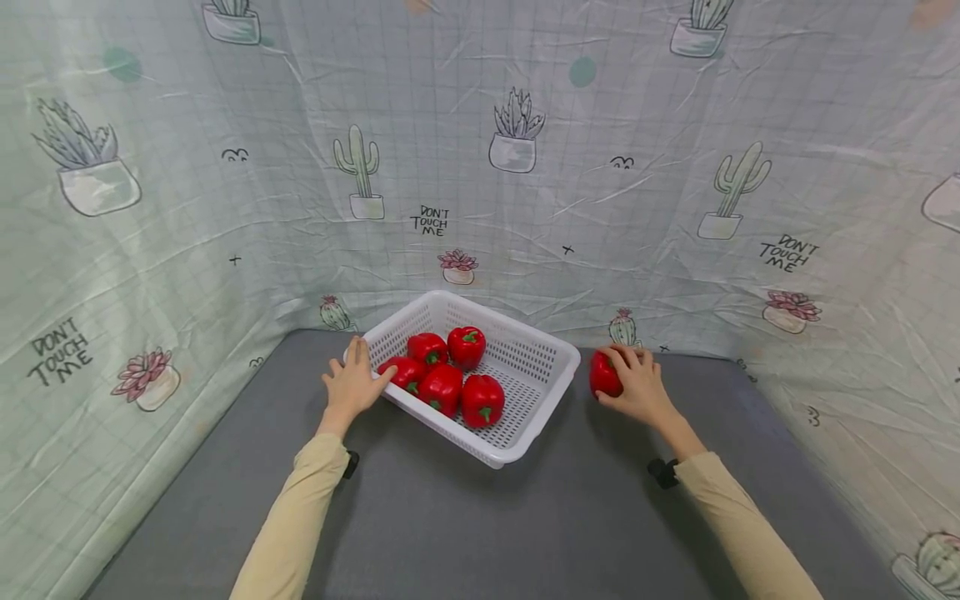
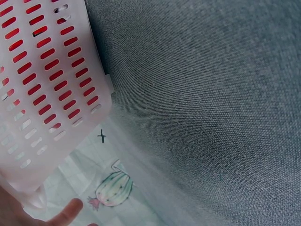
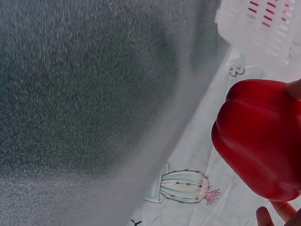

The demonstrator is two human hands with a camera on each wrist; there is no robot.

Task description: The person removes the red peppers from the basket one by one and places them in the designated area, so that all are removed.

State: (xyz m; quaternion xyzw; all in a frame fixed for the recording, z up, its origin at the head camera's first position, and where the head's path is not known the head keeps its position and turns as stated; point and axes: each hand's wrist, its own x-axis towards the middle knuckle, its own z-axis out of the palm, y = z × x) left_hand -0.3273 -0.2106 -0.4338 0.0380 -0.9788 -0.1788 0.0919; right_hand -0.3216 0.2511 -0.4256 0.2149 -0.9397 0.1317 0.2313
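Note:
A white perforated plastic basket (image 1: 525, 450) stands turned at an angle on the grey table, holding several red bell peppers (image 1: 441, 388) grouped toward its left side. My left hand (image 1: 352, 385) rests at the basket's left corner, fingers spread and straight, the thumb over the rim. To the right of the basket, my right hand (image 1: 637, 385) grips a single red bell pepper (image 1: 604, 375). In the right wrist view that pepper (image 3: 258, 136) appears large, with fingers at its top and underside. The left wrist view has the basket's slotted side (image 2: 51, 75), red showing through.
The grey table (image 1: 450, 533) extends in front of the basket and to both sides. Behind and beside it hangs a pale curtain (image 1: 480, 225) printed with potted cacti and lettering. Dark wrist bands (image 1: 663, 473) sit at the cuffs of the beige sleeves.

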